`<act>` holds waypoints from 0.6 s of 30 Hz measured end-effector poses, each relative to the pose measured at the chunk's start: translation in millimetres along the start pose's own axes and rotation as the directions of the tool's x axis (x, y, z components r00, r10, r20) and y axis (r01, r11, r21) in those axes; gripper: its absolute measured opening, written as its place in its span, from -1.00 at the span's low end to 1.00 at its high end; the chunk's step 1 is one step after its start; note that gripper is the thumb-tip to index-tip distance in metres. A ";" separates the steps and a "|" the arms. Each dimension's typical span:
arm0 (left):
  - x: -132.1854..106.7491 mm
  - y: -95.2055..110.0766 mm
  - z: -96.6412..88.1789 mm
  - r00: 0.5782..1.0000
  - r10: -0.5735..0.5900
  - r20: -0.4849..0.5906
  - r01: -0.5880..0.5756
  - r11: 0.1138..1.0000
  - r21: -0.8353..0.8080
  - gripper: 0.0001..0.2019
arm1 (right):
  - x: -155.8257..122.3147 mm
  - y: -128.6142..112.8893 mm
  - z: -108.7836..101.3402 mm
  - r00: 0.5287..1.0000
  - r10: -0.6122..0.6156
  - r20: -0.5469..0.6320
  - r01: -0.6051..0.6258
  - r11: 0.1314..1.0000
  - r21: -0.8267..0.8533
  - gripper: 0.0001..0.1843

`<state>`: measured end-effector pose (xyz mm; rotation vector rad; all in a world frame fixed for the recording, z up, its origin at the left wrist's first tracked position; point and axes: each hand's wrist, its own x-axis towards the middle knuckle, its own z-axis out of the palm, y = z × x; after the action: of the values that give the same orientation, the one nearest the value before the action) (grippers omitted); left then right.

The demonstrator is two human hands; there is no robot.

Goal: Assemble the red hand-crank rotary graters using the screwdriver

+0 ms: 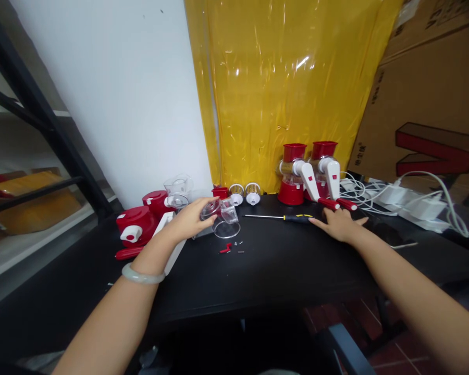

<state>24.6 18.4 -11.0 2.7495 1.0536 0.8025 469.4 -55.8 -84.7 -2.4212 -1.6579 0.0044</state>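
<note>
My left hand [195,217] is closed around a clear plastic grater housing [227,214] that stands on the black table. A pale bangle [143,274] circles that wrist. My right hand [338,224] lies palm down with its fingers spread. One fingertip reaches the handle end of a black and yellow screwdriver [297,218], whose shaft points left. In front of the clear housing lie a small red plastic piece [227,248] and several tiny screws or pins [241,252]. Behind it sit two grater drums [252,194] and a small red part [220,191].
Two assembled red and white drum graters [293,177] stand at the back right. Red bases [135,225] and white crank handles are at the left. White cables and chargers [426,205] lie right, beside a dark flat device [391,234]. A cardboard box [422,99] rises behind.
</note>
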 end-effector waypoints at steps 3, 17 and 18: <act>-0.2 0.5 -0.1 1.000 0.000 -0.007 0.000 1.000 -0.004 -0.49 | 3.7 2.8 -2.1 1.000 -0.027 -0.011 0.027 0.999 0.021 -0.16; 0.1 1.9 -1.2 1.000 -0.002 -0.002 0.002 1.000 -0.005 -0.48 | 4.4 -4.9 -1.4 0.986 -0.153 -0.066 0.154 0.988 0.013 -0.31; 0.1 2.0 -1.3 1.000 -0.003 -0.001 0.003 1.000 -0.005 -0.48 | 4.7 -5.0 -1.1 0.987 -0.148 -0.062 0.149 0.989 0.018 -0.31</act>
<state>25.2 16.8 -9.3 2.7433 1.0545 0.8044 466.8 -49.9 -82.2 -2.2524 -1.7964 -0.0712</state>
